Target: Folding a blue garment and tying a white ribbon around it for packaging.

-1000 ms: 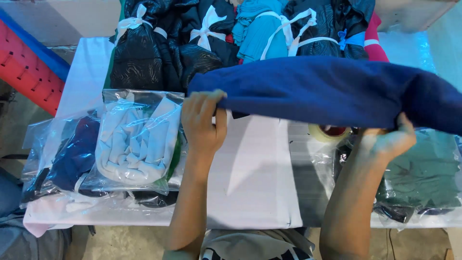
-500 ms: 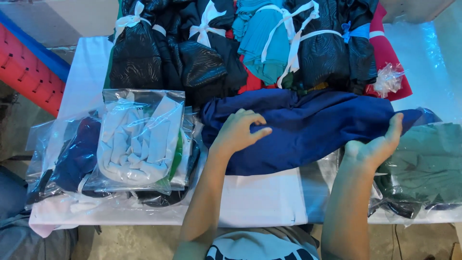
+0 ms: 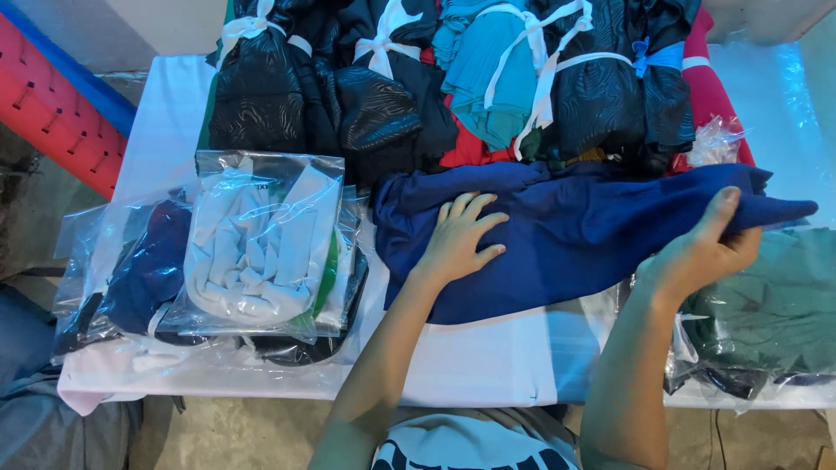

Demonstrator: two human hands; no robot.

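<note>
Left hand flat, palm down, fingers spread and stretched out, pressing on the navy cloth near its left end; gripping nothing, only resting on top. Right hand at the cloth's right end, fingers curled over the folded edge with the thumb lying on top, pinching the fabric between thumb and fingers. Fingertips of that hand mostly tucked under the cloth, so hidden.

Navy cloth spread sideways across the white table, between the two hands, its right tip tapering to a point past the right hand. Slightly rumpled, folded over lengthwise.

Just behind the cloth, touching its far edge: a row of tied bundles of dark, teal and red fabric, bound with white strips. A crumpled bit of clear plastic lying by the red bundle.

To the left of the cloth, just beside it: a stack of clear plastic bags, the top bag holding a pale folded garment, a bag with a dark blue garment beside and partly under it.

To the right, below the right hand: a bagged dark green garment, partly under the wrist.

At far left, off the table: a red and blue surface, slanting.
</note>
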